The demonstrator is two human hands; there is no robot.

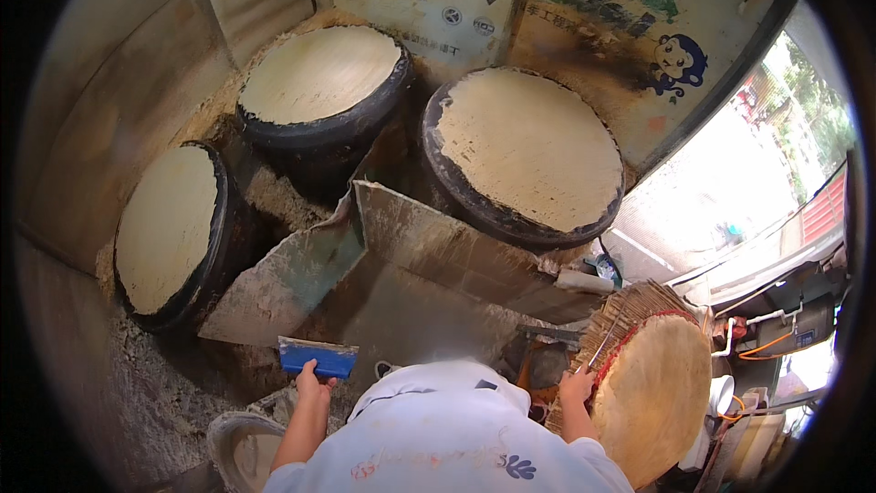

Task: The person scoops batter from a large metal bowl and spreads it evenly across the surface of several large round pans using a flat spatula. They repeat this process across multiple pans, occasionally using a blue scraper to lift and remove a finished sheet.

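My left hand grips a blue wide-bladed scraper at the lower left. My right hand is closed around a thin metal-looking tool, beside a round lid with a pale face, a red band and a rough, bristly edge. Ahead, three large dark vats have smooth, cream-coloured tops: one at the left, one at the back and one at the centre right. Neither hand touches these vats.
Bent, crusted sheet panels stand between me and the vats. A bucket of pale material sits at the lower left. Stained wall panels rise behind. Pipes and a white cup-like container are at the right.
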